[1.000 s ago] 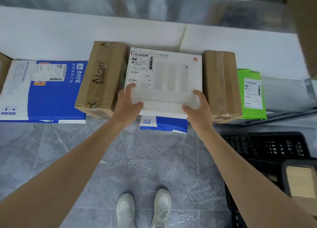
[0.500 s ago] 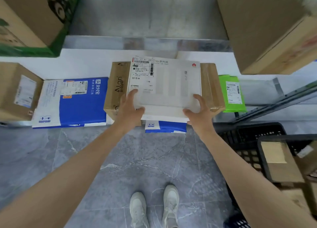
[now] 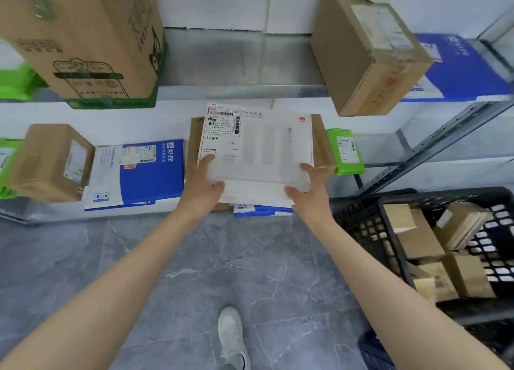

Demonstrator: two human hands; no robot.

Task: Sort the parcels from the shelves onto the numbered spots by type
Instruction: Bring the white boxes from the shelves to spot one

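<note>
As the left hand (image 3: 201, 186) and right hand (image 3: 307, 194) clamp its near corners, the white Huawei box (image 3: 261, 147) between them now overlaps the flanking brown cartons (image 3: 322, 150): judged lifted off the shelf (image 3: 125, 116), not yet sorted.

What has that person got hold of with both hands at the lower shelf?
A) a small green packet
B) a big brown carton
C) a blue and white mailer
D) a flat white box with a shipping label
D: the left hand and the right hand each hold the near edge of the flat white box.
</note>
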